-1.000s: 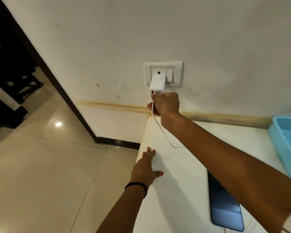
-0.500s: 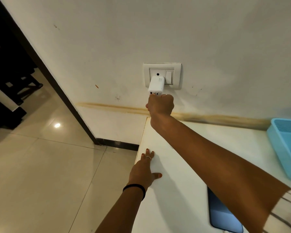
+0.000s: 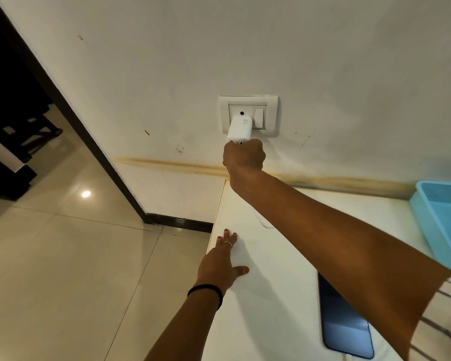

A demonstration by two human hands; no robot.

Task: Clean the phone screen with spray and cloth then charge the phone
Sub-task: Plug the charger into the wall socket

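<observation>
A white charger adapter (image 3: 239, 129) sits in the wall socket plate (image 3: 248, 100). My right hand (image 3: 244, 155) is stretched up to it, fingers closed at the adapter's lower end where the cable plugs in; the plug itself is hidden by the hand. A short loop of white cable (image 3: 265, 225) shows under my right forearm. The dark phone (image 3: 345, 327) lies screen up on the white table (image 3: 271, 295), partly hidden by that forearm, with a white cable at its near end. My left hand (image 3: 219, 264) rests flat on the table's left edge, holding nothing.
A light blue plastic basket (image 3: 443, 220) stands on the table at the far right. Left of the table the tiled floor (image 3: 63, 256) drops away, with a dark doorway (image 3: 13, 100) beyond. The socket's switch (image 3: 259, 116) is just right of the adapter.
My right hand has risen from just below the adapter to close against its lower end, hiding most of the cable. The left hand has stayed flat on the table.
</observation>
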